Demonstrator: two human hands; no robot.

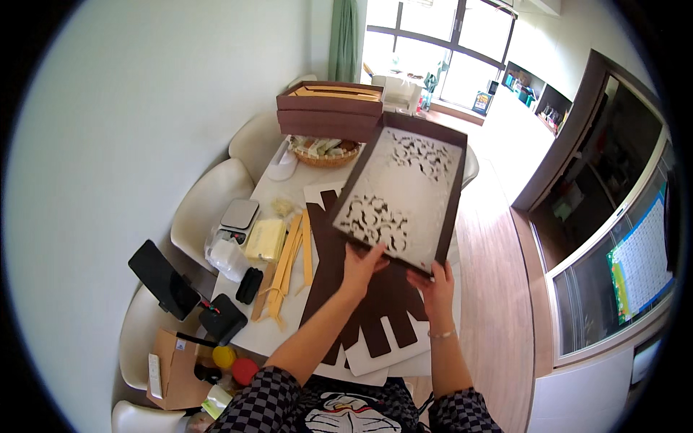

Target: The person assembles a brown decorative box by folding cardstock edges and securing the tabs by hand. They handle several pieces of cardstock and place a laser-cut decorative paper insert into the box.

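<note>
Both hands hold up a shallow cardboard box lid (406,189) with dark brown walls, tilted over the table. Its pale inner face carries dark scroll-like patterns at both ends. My left hand (364,268) grips the near edge towards its left corner. At the near right corner, my right hand (437,290) has its thumb and fingers closed on the rim. Beneath them lies a flat dark brown cardboard sheet (321,252) with slotted flaps, on top of white sheets (386,353). The raised lid hides part of the brown sheet.
Stacked brown boxes (328,123) stand behind a wicker basket (328,159). Yellow strips (289,267), a tissue pack (266,239), a scale (240,213) and a black case (250,286) lie on the left. A phone on a stand (162,278) and chairs (213,209) flank the table.
</note>
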